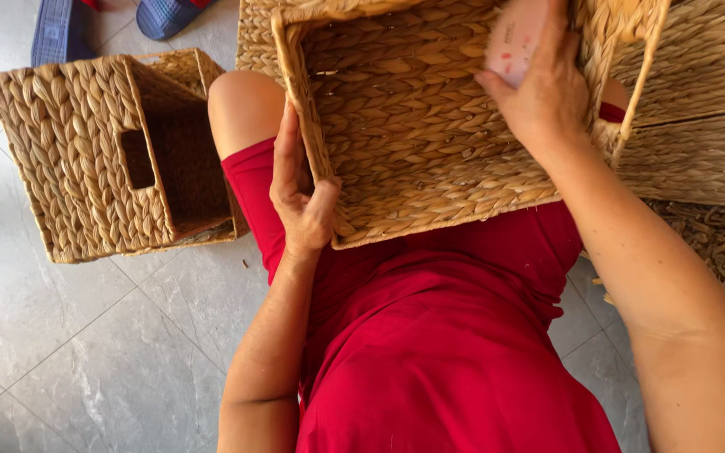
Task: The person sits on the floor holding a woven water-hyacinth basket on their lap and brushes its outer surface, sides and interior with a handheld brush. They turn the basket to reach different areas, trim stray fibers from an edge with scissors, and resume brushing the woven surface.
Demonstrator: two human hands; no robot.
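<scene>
floor: grey tiles (60, 352)
spare basket: woven, on its side (86, 159), left of me
sandals: blue pair (111, 21) up top

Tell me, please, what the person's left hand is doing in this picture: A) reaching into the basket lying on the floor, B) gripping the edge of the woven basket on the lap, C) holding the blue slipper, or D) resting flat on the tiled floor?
B: the left hand clasps the left edge of the woven basket on the lap, thumb on the outside and fingers along the rim, while the right hand holds a pale flat object against it.
</scene>
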